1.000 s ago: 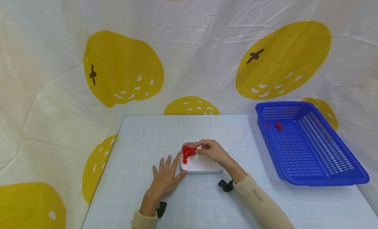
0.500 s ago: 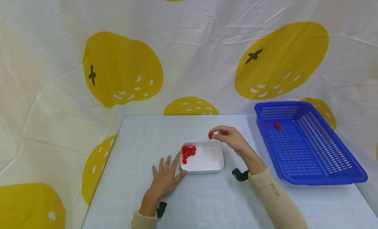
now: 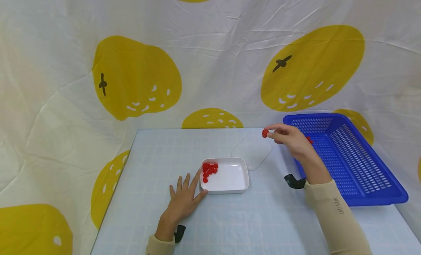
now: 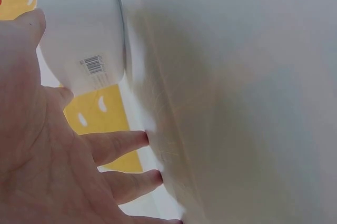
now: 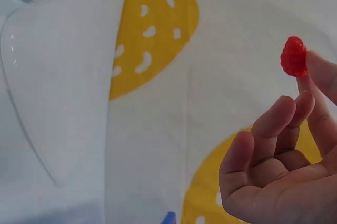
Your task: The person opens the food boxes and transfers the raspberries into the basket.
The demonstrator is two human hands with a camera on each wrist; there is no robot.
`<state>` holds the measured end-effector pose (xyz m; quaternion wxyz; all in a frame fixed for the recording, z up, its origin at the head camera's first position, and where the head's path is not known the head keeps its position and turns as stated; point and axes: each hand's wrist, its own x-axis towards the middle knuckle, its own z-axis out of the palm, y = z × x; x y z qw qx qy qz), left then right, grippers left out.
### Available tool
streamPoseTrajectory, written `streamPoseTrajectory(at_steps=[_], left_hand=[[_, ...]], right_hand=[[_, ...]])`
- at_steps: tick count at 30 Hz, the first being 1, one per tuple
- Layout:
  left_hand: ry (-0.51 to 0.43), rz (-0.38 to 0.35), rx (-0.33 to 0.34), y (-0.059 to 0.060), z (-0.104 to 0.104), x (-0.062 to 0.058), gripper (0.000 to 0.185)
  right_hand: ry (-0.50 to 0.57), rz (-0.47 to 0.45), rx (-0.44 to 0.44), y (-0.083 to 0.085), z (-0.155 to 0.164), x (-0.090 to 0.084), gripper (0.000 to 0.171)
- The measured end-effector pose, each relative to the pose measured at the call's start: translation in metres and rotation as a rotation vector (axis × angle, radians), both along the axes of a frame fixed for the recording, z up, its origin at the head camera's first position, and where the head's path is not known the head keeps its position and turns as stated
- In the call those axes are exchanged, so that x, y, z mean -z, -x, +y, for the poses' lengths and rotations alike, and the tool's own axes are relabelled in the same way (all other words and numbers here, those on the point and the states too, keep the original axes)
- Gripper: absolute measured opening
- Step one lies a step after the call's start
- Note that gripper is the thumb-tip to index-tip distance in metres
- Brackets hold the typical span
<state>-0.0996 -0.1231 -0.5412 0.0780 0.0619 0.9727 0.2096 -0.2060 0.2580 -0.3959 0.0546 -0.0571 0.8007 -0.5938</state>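
Now the right hand [image 3: 289, 139] pinches a red berry [image 3: 264, 133] in the air just short of the blue basket's [image 3: 361, 167] near rim, above the clear lid [image 3: 251, 150]. The left hand [image 3: 184, 198] lies flat and open on the worktop [image 3: 230, 225], thumb against the white tray's [image 3: 230, 189] left edge.

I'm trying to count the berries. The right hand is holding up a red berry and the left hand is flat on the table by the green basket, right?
Not quite. The basket is blue, and it sits by the right hand, which pinches the red berry. The left hand lies flat on the table beside the white dish of berries. The head view shows this.
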Motion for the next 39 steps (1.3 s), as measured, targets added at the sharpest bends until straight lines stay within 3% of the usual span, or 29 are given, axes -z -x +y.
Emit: streamPoseTrajectory(at_steps=[8,14,24,32,39], left_hand=[[-0.003,-0.012,-0.002,0.001,0.0,-0.001,0.083],[-0.003,-0.007,0.002,0.001,0.0,0.0,0.084],[0.001,-0.01,-0.003,0.001,0.0,0.0,0.084],[0.007,-0.019,-0.003,0.0,0.0,-0.003,0.084],[-0.003,-0.033,-0.002,0.001,0.0,-0.002,0.084]], right_hand=[[-0.013,-0.016,0.075,0.002,0.05,-0.018,0.031],[-0.06,-0.075,0.158,0.006,0.092,-0.015,0.025],[0.017,-0.28,0.171,0.018,0.148,0.028,0.016],[-0.116,-0.363,0.164,0.027,0.171,0.066,0.015],[-0.105,-0.426,0.183,0.029,0.177,0.081,0.007]])
